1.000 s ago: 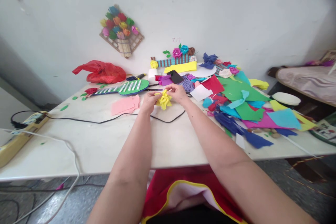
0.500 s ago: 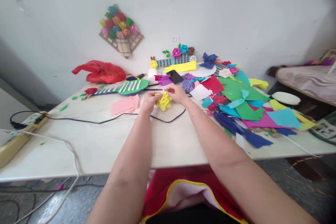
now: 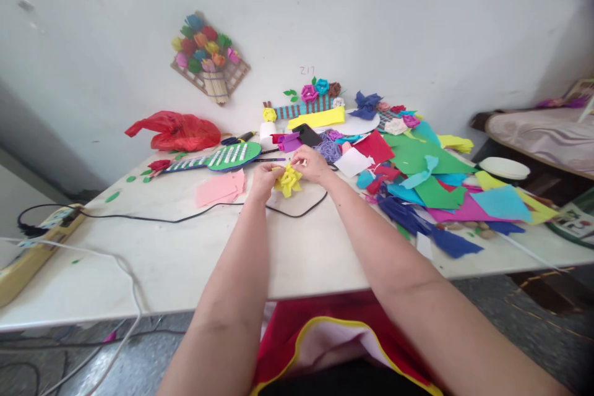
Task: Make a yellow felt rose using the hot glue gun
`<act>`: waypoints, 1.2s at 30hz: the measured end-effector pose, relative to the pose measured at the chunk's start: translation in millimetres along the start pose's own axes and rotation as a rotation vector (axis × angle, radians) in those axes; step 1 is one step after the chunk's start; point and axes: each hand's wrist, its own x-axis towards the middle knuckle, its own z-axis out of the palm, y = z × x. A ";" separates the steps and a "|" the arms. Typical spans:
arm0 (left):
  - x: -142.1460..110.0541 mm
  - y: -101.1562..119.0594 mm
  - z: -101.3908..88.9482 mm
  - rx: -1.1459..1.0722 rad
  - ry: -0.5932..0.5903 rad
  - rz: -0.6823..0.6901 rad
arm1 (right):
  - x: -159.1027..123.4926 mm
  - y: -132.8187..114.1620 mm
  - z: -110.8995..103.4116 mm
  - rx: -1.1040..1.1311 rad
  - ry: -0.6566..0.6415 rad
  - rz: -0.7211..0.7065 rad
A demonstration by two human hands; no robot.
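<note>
A yellow paper flower (image 3: 288, 182) with pointed, folded petals is held just above the table, between both hands. My left hand (image 3: 265, 182) pinches it from the left side, fingers closed. From the right, my right hand (image 3: 310, 166) grips the flower's upper edge between thumb and fingers. Pink paper sheets (image 3: 220, 189) lie left of my left hand. A black cable (image 3: 297, 216) curves across the table beneath the flower. Behind my right hand are a dark phone (image 3: 307, 135) and a tangle of purple yarn (image 3: 328, 150).
Coloured paper scraps (image 3: 431, 164) cover the right side of the table. A green guitar-shaped craft (image 3: 234, 154) and a red plastic bag (image 3: 176, 132) lie at the back left. A power strip (image 3: 41, 250) sits at the left edge, with a white cable (image 3: 132, 278) near it.
Both hands keep hold of the yellow flower, with only small shifts of the right fingers at its upper edge. The whole view has turned slightly.
</note>
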 end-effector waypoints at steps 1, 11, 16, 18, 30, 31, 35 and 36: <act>0.2 0.0 0.1 0.006 0.005 -0.009 | -0.2 -1.1 -0.3 -0.014 -0.006 -0.001; -1.3 2.8 1.7 0.036 0.001 -0.030 | -4.3 -6.9 0.2 -0.007 -0.044 0.132; -3.2 4.9 4.5 0.010 -0.014 -0.026 | -2.0 -0.6 6.6 0.121 -0.040 0.147; -4.2 5.5 5.1 0.007 -0.021 -0.021 | -1.0 1.5 7.7 0.133 -0.047 0.163; -6.2 6.5 2.0 0.038 -0.081 -0.033 | -0.9 0.4 8.7 0.254 -0.014 0.199; -5.2 5.3 1.6 0.034 -0.077 -0.035 | -0.9 -0.4 8.0 0.260 -0.011 0.204; -1.1 1.4 0.1 -0.003 -0.072 -0.037 | -0.3 -2.6 5.8 0.274 -0.004 0.202; -0.4 0.9 -0.2 -0.017 -0.069 -0.041 | -0.1 -2.8 5.7 0.278 -0.001 0.200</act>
